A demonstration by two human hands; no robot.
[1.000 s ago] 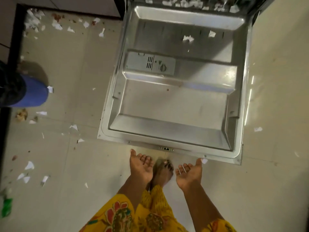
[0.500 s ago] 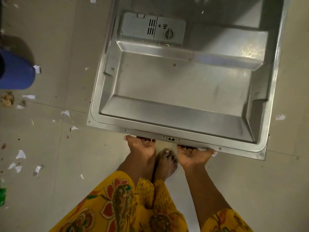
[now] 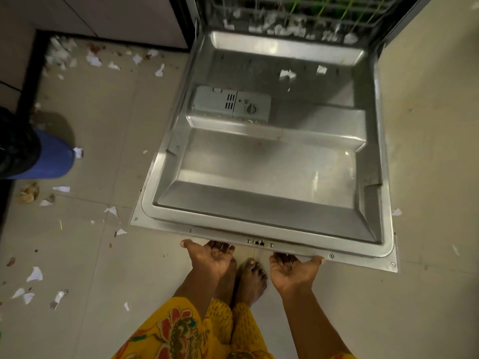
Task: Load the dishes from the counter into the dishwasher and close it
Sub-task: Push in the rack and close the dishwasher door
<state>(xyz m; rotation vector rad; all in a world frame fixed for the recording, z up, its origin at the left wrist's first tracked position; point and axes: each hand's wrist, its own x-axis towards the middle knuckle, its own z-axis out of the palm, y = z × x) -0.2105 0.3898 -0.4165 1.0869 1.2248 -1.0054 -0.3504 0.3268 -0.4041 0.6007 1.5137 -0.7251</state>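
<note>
The dishwasher door point(image 3: 272, 161) hangs open, its steel inner face up, with the detergent dispenser point(image 3: 232, 103) near its middle. Palm up, my left hand point(image 3: 211, 259) has its fingers tucked under the door's front edge, left of the latch point(image 3: 259, 242). My right hand point(image 3: 294, 270) does the same right of the latch, thumb against the rim. At the top, the lower rack point(image 3: 298, 14) sits inside the machine with green items and white scraps among its wires.
Torn white paper scraps point(image 3: 93, 59) litter the tiled floor left of the door. A blue bin with a black bag point(image 3: 33, 154) stands at the far left. My bare foot point(image 3: 250, 281) is between my hands. Cabinet fronts point(image 3: 124, 19) run along the top left.
My hands went from open in the air below the door to under its front edge. The door's front edge now looks slightly raised, and the view has tilted up to show the rack.
</note>
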